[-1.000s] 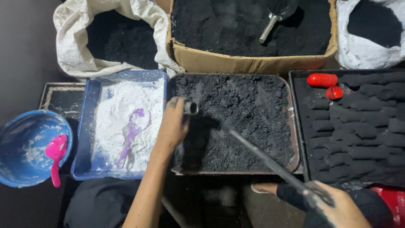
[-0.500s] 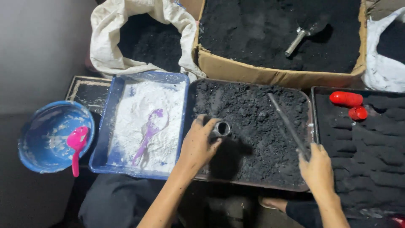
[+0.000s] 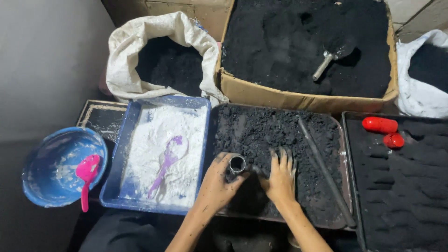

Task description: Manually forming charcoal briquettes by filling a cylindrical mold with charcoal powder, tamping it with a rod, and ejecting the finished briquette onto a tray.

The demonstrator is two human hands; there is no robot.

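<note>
Now that you've dropped the rod [image 3: 322,170] on the tray [image 3: 346,158], your right hand [image 3: 280,177] is flat in the powder [image 3: 266,130], fingers spread; left hand [image 3: 217,179] grips the tube [image 3: 236,164].

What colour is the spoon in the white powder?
Purple. The spoon shows best in the head view, lying in the blue tray.

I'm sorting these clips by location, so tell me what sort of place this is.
Probably a small hand workshop for packing black powder into tubes: a tray of black powder, a cardboard box of the same powder, and a blue tray of white powder.
</note>
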